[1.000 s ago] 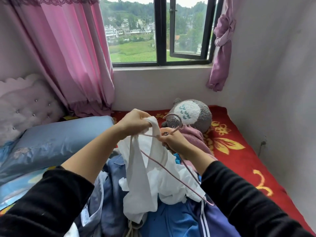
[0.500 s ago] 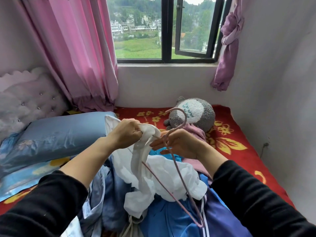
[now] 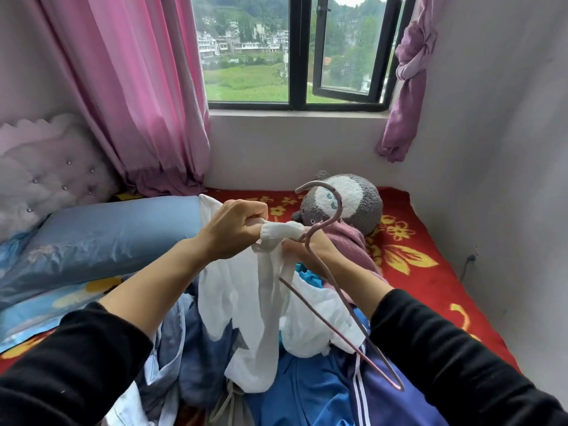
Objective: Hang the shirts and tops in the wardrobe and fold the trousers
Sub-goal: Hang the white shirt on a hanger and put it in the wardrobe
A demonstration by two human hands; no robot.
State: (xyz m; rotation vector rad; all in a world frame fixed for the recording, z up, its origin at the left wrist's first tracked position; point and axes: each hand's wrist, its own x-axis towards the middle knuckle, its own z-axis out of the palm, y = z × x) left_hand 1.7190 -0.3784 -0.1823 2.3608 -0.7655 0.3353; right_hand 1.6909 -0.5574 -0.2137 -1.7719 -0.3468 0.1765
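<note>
My left hand [image 3: 233,229] grips the bunched top of a white top [image 3: 246,309], which hangs down over the clothes pile. A thin pink wire hanger [image 3: 335,299] runs through the cloth, its hook pointing up toward the plush toy and its far corner low at the right. My right hand [image 3: 304,250] is mostly hidden behind the white cloth and holds the hanger near its neck. Below lie blue and purple track trousers [image 3: 335,392] with white stripes and a grey-blue shirt [image 3: 172,342].
All of this lies on a bed with a red flowered blanket [image 3: 424,272]. A grey plush toy [image 3: 347,201] and a pink garment [image 3: 347,238] lie behind the hands. A blue pillow [image 3: 107,235] is at left, a white wall [image 3: 507,179] at right, the window ahead.
The white top's shoulder has been drawn over the hanger arm up to the neck. The hanger's hook has risen, and my right hand has slipped behind the cloth.
</note>
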